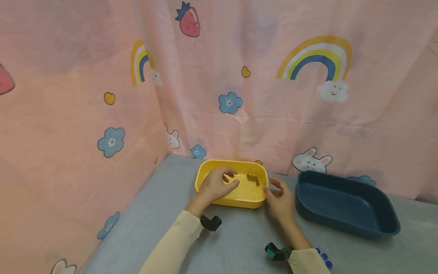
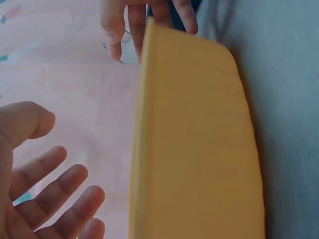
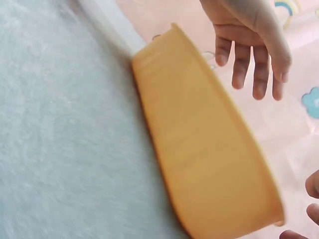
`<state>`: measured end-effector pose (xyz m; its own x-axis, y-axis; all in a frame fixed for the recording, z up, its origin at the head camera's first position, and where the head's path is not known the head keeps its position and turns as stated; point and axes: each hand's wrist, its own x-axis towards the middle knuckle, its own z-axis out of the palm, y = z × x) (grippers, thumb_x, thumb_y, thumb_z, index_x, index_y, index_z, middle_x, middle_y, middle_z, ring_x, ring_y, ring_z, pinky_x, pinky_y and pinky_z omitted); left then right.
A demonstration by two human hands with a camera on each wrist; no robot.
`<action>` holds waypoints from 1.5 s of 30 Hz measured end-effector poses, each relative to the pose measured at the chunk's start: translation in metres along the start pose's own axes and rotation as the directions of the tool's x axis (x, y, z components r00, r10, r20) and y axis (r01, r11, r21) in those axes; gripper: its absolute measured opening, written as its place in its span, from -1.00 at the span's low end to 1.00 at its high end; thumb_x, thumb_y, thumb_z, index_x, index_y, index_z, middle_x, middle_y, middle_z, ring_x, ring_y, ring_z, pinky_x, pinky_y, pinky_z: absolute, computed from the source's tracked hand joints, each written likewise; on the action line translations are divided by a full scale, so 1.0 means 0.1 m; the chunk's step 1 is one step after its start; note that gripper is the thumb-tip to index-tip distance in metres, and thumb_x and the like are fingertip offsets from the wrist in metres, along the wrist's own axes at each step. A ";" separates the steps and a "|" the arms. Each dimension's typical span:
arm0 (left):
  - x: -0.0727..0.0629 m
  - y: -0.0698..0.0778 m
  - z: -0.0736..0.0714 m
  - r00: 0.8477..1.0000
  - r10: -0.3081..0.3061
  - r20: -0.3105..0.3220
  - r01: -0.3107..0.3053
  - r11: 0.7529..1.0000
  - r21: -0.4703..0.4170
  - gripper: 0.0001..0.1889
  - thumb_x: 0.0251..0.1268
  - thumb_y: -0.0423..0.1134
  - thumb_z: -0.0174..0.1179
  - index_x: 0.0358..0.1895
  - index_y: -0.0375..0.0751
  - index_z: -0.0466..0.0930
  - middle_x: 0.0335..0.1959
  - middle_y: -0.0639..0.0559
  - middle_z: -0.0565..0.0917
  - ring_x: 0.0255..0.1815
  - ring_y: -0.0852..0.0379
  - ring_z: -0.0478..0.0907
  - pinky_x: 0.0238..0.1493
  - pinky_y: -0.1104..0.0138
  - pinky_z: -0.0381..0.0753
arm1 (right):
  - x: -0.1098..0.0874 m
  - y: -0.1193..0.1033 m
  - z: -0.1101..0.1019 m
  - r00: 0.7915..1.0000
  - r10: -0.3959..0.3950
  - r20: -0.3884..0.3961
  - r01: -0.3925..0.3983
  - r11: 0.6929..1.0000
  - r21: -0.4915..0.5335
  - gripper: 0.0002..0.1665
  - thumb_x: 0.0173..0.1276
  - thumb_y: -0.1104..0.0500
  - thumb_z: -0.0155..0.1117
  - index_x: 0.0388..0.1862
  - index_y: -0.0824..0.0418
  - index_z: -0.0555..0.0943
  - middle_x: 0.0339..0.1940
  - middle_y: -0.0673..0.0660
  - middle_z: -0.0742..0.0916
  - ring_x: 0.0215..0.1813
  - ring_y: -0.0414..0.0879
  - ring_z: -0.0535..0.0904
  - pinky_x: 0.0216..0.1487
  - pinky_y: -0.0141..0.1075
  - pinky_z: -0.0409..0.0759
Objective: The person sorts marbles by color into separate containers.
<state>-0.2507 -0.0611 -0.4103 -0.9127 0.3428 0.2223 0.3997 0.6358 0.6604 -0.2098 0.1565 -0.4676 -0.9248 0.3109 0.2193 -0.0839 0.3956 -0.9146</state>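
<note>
A yellow plastic tray stands on the grey cloth, with several small amber beads lying in its right part. Over the tray's left side hovers my left hand, its fingers loosely bent and nothing between them; the left wrist view shows those fingers spread apart from the tray wall. My right hand is at the tray's right end, thumb close to the rim. Only a few of its fingertips show in the right wrist view, beside the tray corner. Whether they touch the rim I cannot tell.
A larger dark blue tray stands to the right of my right hand. Several blue beads lie on the cloth by my right sleeve. A pink patterned curtain rises right behind the trays and along the left side.
</note>
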 end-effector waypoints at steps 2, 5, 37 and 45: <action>0.00 0.05 0.01 1.000 0.011 -0.005 -0.011 0.999 -0.033 -0.67 0.20 0.03 0.26 -0.02 0.00 0.64 -0.07 0.06 0.70 -0.17 0.10 0.64 -0.17 0.33 0.61 | -0.02 -0.06 -0.05 1.000 -0.018 -0.007 0.018 1.000 -0.020 -0.53 0.30 0.21 0.28 0.19 0.25 0.51 0.17 0.32 0.61 -0.02 0.24 0.66 -0.13 -0.21 0.69; 0.00 0.12 0.03 1.000 0.016 -0.012 -0.017 0.998 -0.065 -0.66 0.20 0.03 0.26 -0.01 0.00 0.64 -0.04 0.06 0.70 -0.13 0.06 0.65 -0.12 0.34 0.62 | -0.07 -0.14 -0.14 1.000 -0.025 0.006 0.025 0.998 -0.054 -0.51 0.28 0.21 0.30 0.20 0.22 0.52 0.18 0.30 0.62 0.02 0.24 0.65 -0.06 0.01 0.66; 0.29 0.71 0.56 0.995 0.091 0.030 -0.077 0.944 -0.320 -0.69 0.21 -0.10 0.28 0.04 0.08 0.60 -0.03 0.13 0.65 -0.11 0.18 0.59 -0.12 0.45 0.58 | -0.67 -0.18 -1.26 0.985 -0.109 0.134 0.147 0.937 -0.317 -0.52 0.31 0.02 0.31 0.20 0.04 0.52 0.10 0.13 0.66 -0.14 -0.62 0.44 -0.33 -0.40 0.58; 0.37 0.88 0.86 0.988 0.152 0.019 -0.138 0.937 -0.320 -0.62 0.20 -0.12 0.28 0.11 0.00 0.59 0.08 0.09 0.63 -0.02 0.24 0.58 -0.03 0.44 0.57 | -0.79 -0.02 -1.49 0.978 0.081 0.191 0.000 0.920 -0.393 -0.48 0.33 -0.08 0.27 0.20 0.11 0.51 0.13 0.25 0.65 -0.14 -0.38 0.58 -0.34 -0.33 0.61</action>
<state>-0.2424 0.0668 -0.4056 -0.8394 0.4485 0.3069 0.4738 0.3272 0.8176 -0.0816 0.2602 -0.4328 -0.9824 0.1709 0.0751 0.0682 0.7032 -0.7077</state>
